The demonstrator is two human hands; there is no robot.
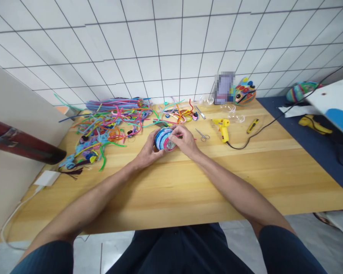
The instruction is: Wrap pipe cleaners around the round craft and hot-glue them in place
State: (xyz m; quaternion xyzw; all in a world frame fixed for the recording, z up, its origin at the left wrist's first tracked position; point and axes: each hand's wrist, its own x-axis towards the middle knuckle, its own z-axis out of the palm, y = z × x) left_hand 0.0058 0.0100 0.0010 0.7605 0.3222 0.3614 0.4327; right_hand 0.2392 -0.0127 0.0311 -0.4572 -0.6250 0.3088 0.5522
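Note:
A round ball (161, 139) wrapped in blue, white and pink bands is held just above the wooden table (171, 190). Around its left side curls my left hand (149, 151), with the thumb along the near edge. My right hand (185, 140) pinches at the ball's upper right, its fingertips on the surface near the pink ring and a greyish uncovered patch. Whether a strip lies between those fingertips is too small to tell. Behind the ball, a dark object (161, 124) is partly hidden.
Colourful pipe cleaners (114, 121) cover the back left. Scissors (202, 135), a yellow glue gun (223, 129) with a black cord and a yellow cutter (252, 126) lie right. A decorated ball (245, 92) stands by the wall. A dark red cylinder (25, 142) and white box (47, 177) are left.

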